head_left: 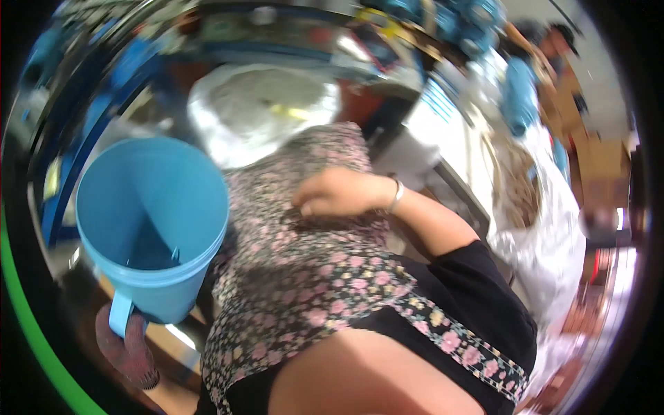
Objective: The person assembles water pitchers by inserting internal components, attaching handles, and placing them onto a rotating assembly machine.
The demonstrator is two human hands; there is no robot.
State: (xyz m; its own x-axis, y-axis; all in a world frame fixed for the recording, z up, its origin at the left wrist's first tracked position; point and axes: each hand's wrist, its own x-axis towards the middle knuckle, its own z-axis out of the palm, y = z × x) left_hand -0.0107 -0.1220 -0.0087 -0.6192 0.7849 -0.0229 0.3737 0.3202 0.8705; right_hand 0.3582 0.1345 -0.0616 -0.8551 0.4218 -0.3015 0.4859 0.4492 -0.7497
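Observation:
A large blue plastic pitcher (pixel 160 294) tilts toward me at the left, its wide mouth facing up. My left hand (pixel 128 349), in a dark reddish knit glove, closes around the pitcher's handle. Inside, near the bottom, are a few small blue pieces, too blurred to name. My right hand (pixel 339 194) is bare, with a bracelet at the wrist, and hovers over or rests on the floral apron (pixel 325 290) across my lap. Its fingers curl inward, and what they hold, if anything, is hidden.
Ahead of my knees stands a white plastic-lined container (pixel 259 100) with pale contents. To the right are a white-topped surface (pixel 443 111) and a large clear plastic bag (pixel 539 256). Another person (pixel 553 45) is beyond blue bottle-like items (pixel 519 97). Cardboard boxes (pixel 602 162) stand at the far right.

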